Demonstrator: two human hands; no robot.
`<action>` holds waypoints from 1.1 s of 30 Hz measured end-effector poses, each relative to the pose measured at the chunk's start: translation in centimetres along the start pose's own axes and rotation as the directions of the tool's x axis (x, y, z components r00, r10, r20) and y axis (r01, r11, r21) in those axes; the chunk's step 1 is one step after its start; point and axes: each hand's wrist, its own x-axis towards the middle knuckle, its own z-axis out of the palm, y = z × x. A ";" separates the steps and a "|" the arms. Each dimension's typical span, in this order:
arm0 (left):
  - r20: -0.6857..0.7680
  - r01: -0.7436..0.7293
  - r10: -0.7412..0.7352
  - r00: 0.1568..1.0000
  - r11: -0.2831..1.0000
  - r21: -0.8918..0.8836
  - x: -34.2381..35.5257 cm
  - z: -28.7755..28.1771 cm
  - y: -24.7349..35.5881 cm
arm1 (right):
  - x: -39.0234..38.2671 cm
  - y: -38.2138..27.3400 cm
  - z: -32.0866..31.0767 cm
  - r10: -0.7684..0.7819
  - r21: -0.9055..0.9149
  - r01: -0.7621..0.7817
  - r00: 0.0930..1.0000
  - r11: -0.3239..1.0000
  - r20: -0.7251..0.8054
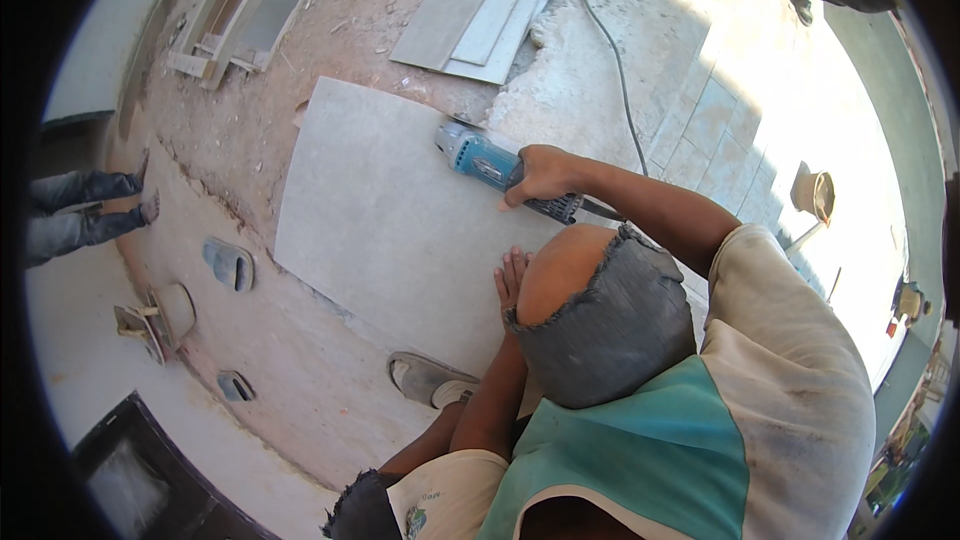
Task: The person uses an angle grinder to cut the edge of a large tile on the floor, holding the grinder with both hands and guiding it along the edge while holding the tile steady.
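My right hand [548, 172] is wrapped round the rear body of a blue angle grinder [485, 161]. The grinder's metal head points left and lies over the far right edge of a large pale grey tile [365, 190]. Its disc is barely visible, and I cannot tell whether it spins. My left hand [511, 276] lies on the tile with its fingers stretched out, partly hidden behind my raised knee [565, 275]. Frayed dark trousers [610, 340] cover that leg. One sandalled foot [430, 378] rests by the tile's near edge.
A grey power cord [612, 50] runs across the floor from the grinder. Cut tiles [470, 15] are stacked beyond. At left are loose sandals [229, 264], a bucket [172, 314] and another person's legs [90, 202]. Another bucket [820, 196] stands at right; a wooden frame [240, 20] lies far left.
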 end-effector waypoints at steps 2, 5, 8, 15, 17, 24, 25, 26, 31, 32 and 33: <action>-0.052 -0.005 0.008 0.999 0.999 0.050 0.0 1.2 0.1 | -0.4 0.6 -0.1 0.004 -0.010 -0.004 1.000 1.000 -0.014; -0.168 0.014 0.004 0.986 0.995 0.102 0.0 1.7 -0.2 | -0.8 0.4 0.1 -0.013 -0.012 0.013 1.000 1.000 -0.017; -0.183 0.010 0.001 0.983 0.998 0.061 0.7 0.3 0.5 | -1.1 1.2 0.2 0.006 0.006 -0.006 1.000 1.000 -0.018; -0.199 0.003 0.017 0.980 0.995 0.101 1.2 -0.6 0.7 | -2.3 1.6 0.2 0.035 0.016 -0.035 0.999 0.999 0.006; -0.222 0.007 0.025 0.975 0.990 0.139 1.0 -0.4 0.6 | -2.6 1.8 0.2 0.031 0.009 -0.031 1.000 0.999 0.001; -0.221 -0.010 0.042 0.974 0.990 0.142 1.0 -0.6 0.7 | -3.8 3.4 0.4 0.039 0.011 -0.038 0.999 0.999 -0.015; -0.205 -0.012 0.039 0.978 0.991 0.133 0.8 -0.6 0.8 | -3.9 3.7 0.4 0.039 0.014 -0.039 0.999 0.999 -0.015; -0.193 -0.016 0.041 0.980 0.992 0.129 0.7 -0.5 0.8 | -4.0 4.0 0.5 0.042 0.018 -0.042 0.999 0.999 -0.011; -0.162 -0.017 0.039 0.986 0.991 0.135 0.6 -1.1 -0.4 | -4.6 4.2 0.5 0.043 0.023 -0.043 0.999 0.999 0.009; -0.157 -0.017 0.039 0.987 0.991 0.136 0.6 -1.1 -0.4 | -4.6 4.4 0.6 0.041 0.018 -0.041 0.999 0.999 0.011; -0.155 -0.022 0.042 0.987 0.991 0.131 0.6 -1.0 -0.3 | -4.8 4.8 0.5 0.045 0.011 -0.045 0.999 0.999 0.008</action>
